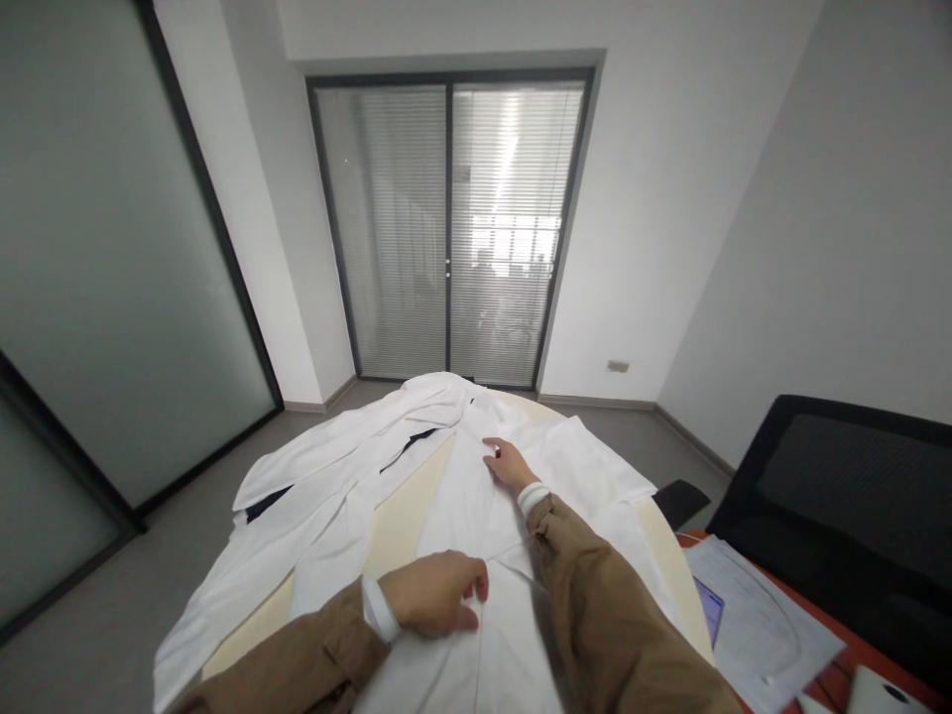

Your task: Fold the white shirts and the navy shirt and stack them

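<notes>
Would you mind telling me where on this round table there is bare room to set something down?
The cream tabletop shows in a wedge between the white coat and the white shirt, and in a strip along the right rim. It is crowded around the left hand and right hand, and where papers cover the orange desk.

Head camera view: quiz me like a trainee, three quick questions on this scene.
1. True or false: the right hand rests on the white garment spread over the round table.
2. Which stands just past the papers at the right of the view?
A) a black chair
B) a floor lamp
C) a bookcase
3. Fill in the blank: the sleeves on both arms are ____.

Key: 1 true; 2 A; 3 tan.
</notes>
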`<act>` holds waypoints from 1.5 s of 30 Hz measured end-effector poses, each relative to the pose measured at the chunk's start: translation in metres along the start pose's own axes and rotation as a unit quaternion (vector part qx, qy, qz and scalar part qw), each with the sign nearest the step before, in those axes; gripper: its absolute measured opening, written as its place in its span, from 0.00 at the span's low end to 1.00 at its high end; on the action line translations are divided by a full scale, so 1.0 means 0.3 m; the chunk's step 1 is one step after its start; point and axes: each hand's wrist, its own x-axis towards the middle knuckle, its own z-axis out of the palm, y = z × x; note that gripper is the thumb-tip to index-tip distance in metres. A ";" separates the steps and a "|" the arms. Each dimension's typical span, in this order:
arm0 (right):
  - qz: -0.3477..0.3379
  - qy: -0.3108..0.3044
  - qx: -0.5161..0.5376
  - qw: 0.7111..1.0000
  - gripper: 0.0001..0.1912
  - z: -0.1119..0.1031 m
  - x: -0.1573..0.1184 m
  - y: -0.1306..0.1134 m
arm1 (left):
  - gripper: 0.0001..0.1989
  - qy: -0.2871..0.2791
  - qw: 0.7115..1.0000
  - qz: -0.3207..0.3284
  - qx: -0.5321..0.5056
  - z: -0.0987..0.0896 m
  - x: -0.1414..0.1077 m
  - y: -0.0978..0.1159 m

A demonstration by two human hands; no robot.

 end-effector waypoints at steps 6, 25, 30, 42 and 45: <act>-0.047 -0.021 0.008 0.999 0.17 0.013 0.008 0.029 | 0.29 -0.130 0.990 -0.018 0.047 -0.060 -0.083 -0.003; -0.095 -0.051 0.016 0.994 0.19 0.006 0.007 0.082 | 0.06 -0.307 0.916 0.014 -0.257 0.039 0.019 0.002; -0.086 -0.045 -0.009 0.995 0.24 0.013 -0.005 0.068 | 0.08 -0.289 0.938 0.043 -0.185 0.038 0.035 0.013; -0.083 -0.040 -0.176 0.980 0.33 0.014 -0.007 -0.026 | 0.42 0.167 0.978 0.086 0.096 0.086 0.138 -0.126; -0.091 -0.108 -0.211 0.967 0.32 0.031 0.001 -0.038 | 0.42 0.164 0.977 0.084 0.112 0.114 0.144 -0.149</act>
